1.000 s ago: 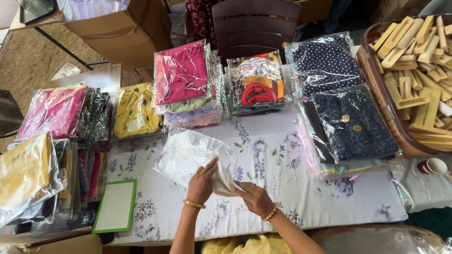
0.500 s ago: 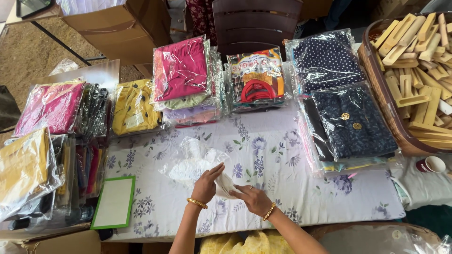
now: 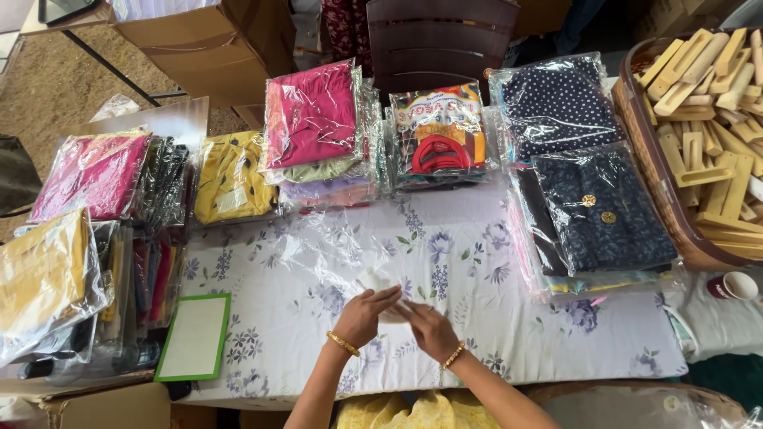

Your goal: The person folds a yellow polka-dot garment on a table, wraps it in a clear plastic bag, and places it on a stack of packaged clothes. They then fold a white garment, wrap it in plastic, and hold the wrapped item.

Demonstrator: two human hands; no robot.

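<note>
Floral cloth (image 3: 477,262) covers the table, a dirt floor showing beyond at the far left. Nearest, the left hand (image 3: 364,314) and right hand (image 3: 427,329) meet at the cloth's near middle, fingers pinched on a clear plastic bag (image 3: 318,254) that spreads flat away from them. Bare cloth lies around the hands; a green-framed board (image 3: 193,337) sits at the near left edge. Farther off, packed garments (image 3: 311,115) line the back, a basket of wooden blocks (image 3: 711,119) at the right.
</note>
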